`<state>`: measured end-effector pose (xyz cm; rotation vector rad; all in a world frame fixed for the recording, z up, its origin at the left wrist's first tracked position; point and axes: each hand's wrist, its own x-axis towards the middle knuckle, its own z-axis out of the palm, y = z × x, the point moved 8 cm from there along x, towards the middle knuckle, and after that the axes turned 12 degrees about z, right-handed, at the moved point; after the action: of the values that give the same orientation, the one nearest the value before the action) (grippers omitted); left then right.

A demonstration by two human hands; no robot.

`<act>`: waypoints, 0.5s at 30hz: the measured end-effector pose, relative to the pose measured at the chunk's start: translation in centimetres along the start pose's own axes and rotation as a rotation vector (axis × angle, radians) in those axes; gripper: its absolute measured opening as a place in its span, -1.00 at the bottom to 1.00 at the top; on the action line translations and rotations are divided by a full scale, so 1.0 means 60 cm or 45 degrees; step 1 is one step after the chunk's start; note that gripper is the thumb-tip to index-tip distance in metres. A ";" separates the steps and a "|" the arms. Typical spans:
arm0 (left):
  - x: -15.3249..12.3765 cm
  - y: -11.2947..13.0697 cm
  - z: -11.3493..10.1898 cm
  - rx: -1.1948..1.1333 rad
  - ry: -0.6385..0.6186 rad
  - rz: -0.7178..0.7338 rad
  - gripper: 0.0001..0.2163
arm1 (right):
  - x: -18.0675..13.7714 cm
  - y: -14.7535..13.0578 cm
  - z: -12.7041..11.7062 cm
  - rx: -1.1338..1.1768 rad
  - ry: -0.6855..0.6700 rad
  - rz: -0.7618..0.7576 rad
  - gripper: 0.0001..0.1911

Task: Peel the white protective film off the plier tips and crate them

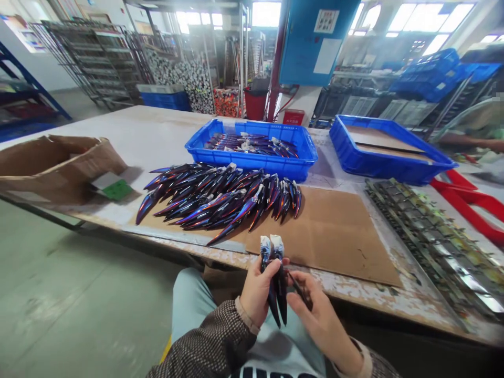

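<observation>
My left hand (258, 291) is closed round two dark glossy blue-purple curved pieces (275, 278), held upright over my lap with their pale taped ends up. My right hand (315, 310) sits beside them, its fingers pinched on a small dark object I cannot make out. A pile of the same curved pieces (220, 197) lies on a brown cardboard sheet (334, 231) on the table just ahead. Behind it a blue plastic crate (252, 157) holds more of them.
A second blue crate (389, 157) with cardboard inside stands at the right. A metal rack (433, 247) lies flat along the table's right side, red bars (468, 202) beyond it. An open cardboard box (55, 165) sits at left. Another person's arm (472, 140) shows far right.
</observation>
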<state>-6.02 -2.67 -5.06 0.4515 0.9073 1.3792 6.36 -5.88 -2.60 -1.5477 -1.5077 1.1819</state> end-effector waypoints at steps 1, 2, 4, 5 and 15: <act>-0.003 0.001 -0.006 0.005 -0.003 -0.018 -0.60 | -0.002 0.004 0.000 0.115 -0.088 0.088 -0.68; -0.007 0.004 -0.011 0.004 -0.009 -0.029 -0.60 | -0.004 0.009 0.000 0.210 -0.162 0.179 -0.65; -0.015 0.011 -0.017 0.001 -0.039 -0.045 -0.62 | -0.011 0.018 0.009 0.338 -0.302 0.356 -0.56; -0.019 0.016 -0.019 0.008 -0.057 -0.046 -0.62 | -0.016 0.020 0.016 0.389 -0.372 0.424 -0.53; -0.047 0.054 -0.039 0.219 -0.194 0.057 -0.63 | -0.040 0.007 0.058 0.473 -0.585 0.496 -0.44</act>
<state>-9.71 -5.33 -3.24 0.7019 0.8980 1.2934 3.53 -8.75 -3.91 -1.4047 -1.1745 2.0263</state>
